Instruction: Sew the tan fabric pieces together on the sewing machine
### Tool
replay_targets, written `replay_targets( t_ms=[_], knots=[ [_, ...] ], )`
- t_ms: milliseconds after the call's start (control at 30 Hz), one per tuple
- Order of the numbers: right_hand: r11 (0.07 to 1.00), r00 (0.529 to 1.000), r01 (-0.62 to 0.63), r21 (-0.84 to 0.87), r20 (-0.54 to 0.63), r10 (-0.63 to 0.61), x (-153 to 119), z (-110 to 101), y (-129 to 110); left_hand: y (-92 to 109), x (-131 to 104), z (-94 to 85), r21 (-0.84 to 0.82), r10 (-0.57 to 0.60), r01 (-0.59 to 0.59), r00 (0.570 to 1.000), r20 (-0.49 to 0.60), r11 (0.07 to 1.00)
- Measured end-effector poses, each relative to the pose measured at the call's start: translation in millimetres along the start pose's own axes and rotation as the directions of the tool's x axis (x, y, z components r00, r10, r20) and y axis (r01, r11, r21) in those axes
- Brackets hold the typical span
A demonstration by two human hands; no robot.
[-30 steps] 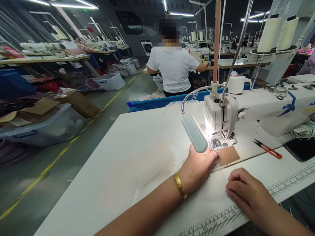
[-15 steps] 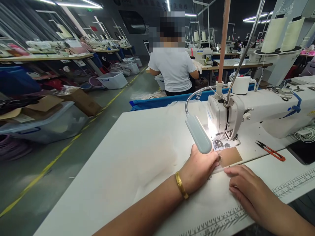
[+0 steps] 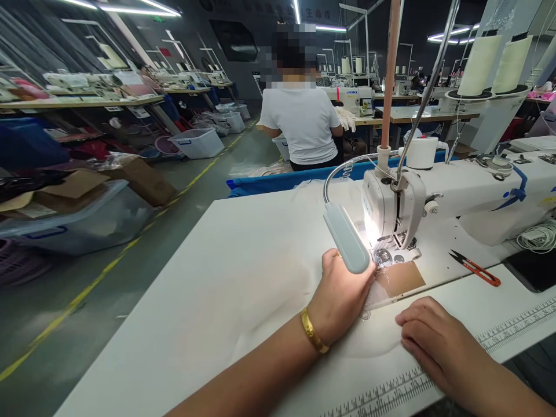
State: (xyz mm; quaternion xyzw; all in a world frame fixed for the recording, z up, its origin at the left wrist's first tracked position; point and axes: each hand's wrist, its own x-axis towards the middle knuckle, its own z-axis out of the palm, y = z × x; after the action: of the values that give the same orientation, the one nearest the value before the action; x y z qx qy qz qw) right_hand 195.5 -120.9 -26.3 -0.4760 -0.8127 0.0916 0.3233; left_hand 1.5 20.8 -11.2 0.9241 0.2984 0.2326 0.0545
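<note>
My left hand [image 3: 341,298], with a gold bangle [image 3: 313,331] at its wrist, is closed on sheer white fabric [image 3: 377,294] just left of the presser foot. Its fingertips are partly hidden behind the grey lamp head [image 3: 347,240]. My right hand [image 3: 436,333] rests at the table's front, fingers loosely bent and apart from the left hand; I see nothing held in it. The white sewing machine [image 3: 393,197] stands beyond both hands, its needle area brightly lit. A brown patch [image 3: 402,279] lies on the bed in front of the foot. More pale fabric [image 3: 269,301] spreads leftward, faint against the white tabletop.
Red-handled thread snips [image 3: 478,269] and a black phone [image 3: 532,269] lie to the right. A printed ruler [image 3: 391,397] runs along the front edge. Thread cones [image 3: 478,66] stand behind the machine. A person in a white shirt [image 3: 299,124] sits ahead, back turned.
My left hand has drawn slightly left and away from the brown patch, exposing more sheer fabric beside it. My right hand has eased back from the machine bed's edge. The view has shifted slightly.
</note>
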Motion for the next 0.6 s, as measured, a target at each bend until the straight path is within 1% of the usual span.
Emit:
replay_targets(
  t_ms=[33,100,233,333,500,600],
  knots=[
    [1.000,1.000,0.005,-0.004,-0.008,-0.005,0,1,0,2,-2,-2.0,0.013,-0.007,0.008,1.000,-0.022,1.000],
    [1.000,1.000,0.014,-0.012,-0.016,-0.014,0,1,1,5,-6,-4.5,0.008,0.027,-0.026,0.999,-0.036,1.000],
    [0.999,1.000,0.023,-0.039,-0.020,-0.023,0,2,1,8,-13,-3.3,-0.087,0.140,-0.140,0.990,0.000,0.986],
    [0.997,0.999,0.034,-0.064,-0.025,-0.036,0,2,0,9,-14,-1.7,-0.112,0.141,-0.137,0.990,0.025,0.984],
    [0.993,0.996,0.071,-0.098,-0.053,-0.076,-1,6,2,9,-13,-3.2,-0.108,0.131,-0.125,0.990,0.051,0.986],
    [0.994,0.997,0.072,-0.078,-0.032,-0.075,-2,7,2,9,-12,-5.1,-0.087,0.120,-0.113,0.989,0.081,0.990]
  ],
)
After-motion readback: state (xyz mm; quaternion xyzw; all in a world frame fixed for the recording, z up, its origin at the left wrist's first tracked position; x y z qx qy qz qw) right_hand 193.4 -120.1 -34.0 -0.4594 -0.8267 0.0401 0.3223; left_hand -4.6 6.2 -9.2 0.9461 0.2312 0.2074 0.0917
